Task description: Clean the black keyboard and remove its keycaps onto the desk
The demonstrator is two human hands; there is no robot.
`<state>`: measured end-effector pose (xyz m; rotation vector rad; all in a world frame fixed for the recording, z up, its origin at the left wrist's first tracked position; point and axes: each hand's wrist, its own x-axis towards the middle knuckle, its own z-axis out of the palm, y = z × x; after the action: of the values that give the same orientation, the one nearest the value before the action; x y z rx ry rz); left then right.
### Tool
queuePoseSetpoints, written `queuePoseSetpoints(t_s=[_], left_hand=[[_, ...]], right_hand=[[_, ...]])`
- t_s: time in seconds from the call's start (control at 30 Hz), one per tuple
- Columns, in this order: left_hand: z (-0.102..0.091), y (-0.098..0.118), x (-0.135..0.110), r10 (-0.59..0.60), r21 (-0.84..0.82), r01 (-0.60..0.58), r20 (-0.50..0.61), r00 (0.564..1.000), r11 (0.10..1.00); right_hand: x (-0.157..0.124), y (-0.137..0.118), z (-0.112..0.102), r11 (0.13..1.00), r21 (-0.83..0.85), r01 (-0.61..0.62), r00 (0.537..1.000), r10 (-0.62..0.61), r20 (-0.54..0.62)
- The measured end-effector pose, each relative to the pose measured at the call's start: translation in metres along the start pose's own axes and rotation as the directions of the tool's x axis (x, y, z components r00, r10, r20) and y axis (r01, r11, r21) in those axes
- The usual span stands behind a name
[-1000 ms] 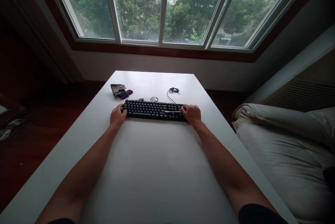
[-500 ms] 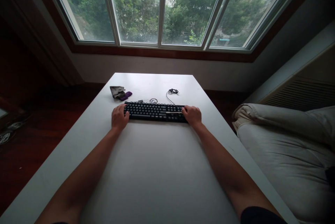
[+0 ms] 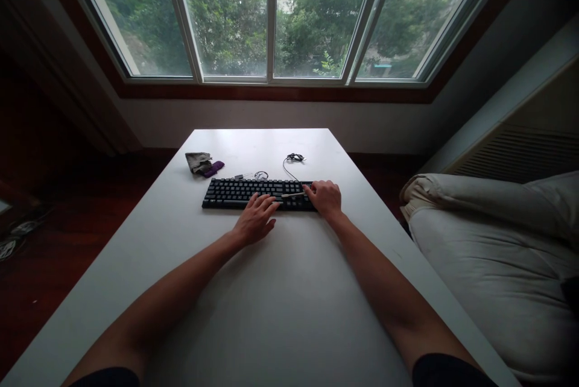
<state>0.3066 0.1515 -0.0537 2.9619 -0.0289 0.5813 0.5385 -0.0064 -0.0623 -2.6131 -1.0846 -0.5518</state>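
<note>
A black keyboard point(image 3: 239, 193) lies across the far half of the white table point(image 3: 280, 302). My left hand point(image 3: 257, 218) rests at its near edge, near the middle, with fingers stretched out over the keys. My right hand point(image 3: 324, 197) is closed over the keyboard's right end. A thin pale stick-like tool point(image 3: 293, 195) lies on the keys between the two hands, its right end at my right fingers; whether they grip it I cannot tell.
Behind the keyboard lie a grey cloth point(image 3: 198, 161), a purple item point(image 3: 213, 168), a small ring-shaped thing point(image 3: 260, 175) and a coiled black cable point(image 3: 294, 158). A light cushioned seat point(image 3: 488, 254) stands right of the table. A wide window point(image 3: 271, 13) fills the back wall.
My left hand let go of the keyboard's left end and moved right to the middle of its near edge, fingers now spread. My right hand stayed at the right end.
</note>
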Motion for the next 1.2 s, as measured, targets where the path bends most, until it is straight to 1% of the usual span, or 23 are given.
queuePoseSetpoints(t_s=[0.13, 0.27, 0.43, 0.57, 0.67, 0.83, 0.93, 1.0, 1.13, 1.2], left_hand=[[0.009, 0.001, 0.009, -0.049, 0.002, 0.049, -0.007, 0.999, 0.999], [0.016, 0.001, 0.007, -0.087, -0.022, 0.086, -0.022, 0.996, 0.996], [0.021, 0.003, 0.004, -0.132, -0.049, 0.130, -0.050, 0.990, 0.990], [0.021, 0.005, 0.004, -0.156, -0.058, 0.153, -0.049, 0.987, 0.987], [0.021, 0.004, 0.004, -0.157, -0.061, 0.154, -0.046, 0.987, 0.986], [0.021, 0.001, 0.001, -0.146, -0.083, 0.141, -0.054, 0.988, 0.987], [0.021, 0.000, 0.001, -0.147, -0.100, 0.141, -0.053, 0.988, 0.985], [0.021, 0.000, 0.002, -0.148, -0.107, 0.142, -0.053, 0.988, 0.984], [0.021, -0.001, 0.003, -0.151, -0.110, 0.145, -0.051, 0.987, 0.983], [0.021, -0.001, 0.003, -0.151, -0.108, 0.145, -0.045, 0.988, 0.983]], right_hand=[[-0.001, -0.001, -0.001, 1.000, 0.004, 0.021, 1.000, -0.021, 0.020], [-0.002, -0.005, -0.002, 0.999, -0.004, 0.052, 0.999, -0.052, 0.003], [-0.004, -0.022, -0.002, 0.996, 0.010, 0.088, 0.996, -0.088, 0.017], [-0.004, -0.036, -0.003, 0.989, 0.011, 0.148, 0.989, -0.148, 0.017], [-0.001, -0.033, -0.004, 0.987, 0.003, 0.162, 0.986, -0.162, 0.023], [0.003, -0.008, -0.004, 0.995, -0.017, 0.100, 0.993, -0.099, 0.058], [0.003, -0.001, -0.004, 0.996, -0.021, 0.083, 0.995, -0.081, 0.065], [0.001, -0.005, -0.004, 0.996, -0.019, 0.088, 0.995, -0.087, 0.056], [-0.002, -0.025, -0.002, 0.990, -0.001, 0.143, 0.989, -0.142, 0.031], [-0.001, -0.029, 0.000, 0.987, 0.010, 0.161, 0.987, -0.162, 0.025]])
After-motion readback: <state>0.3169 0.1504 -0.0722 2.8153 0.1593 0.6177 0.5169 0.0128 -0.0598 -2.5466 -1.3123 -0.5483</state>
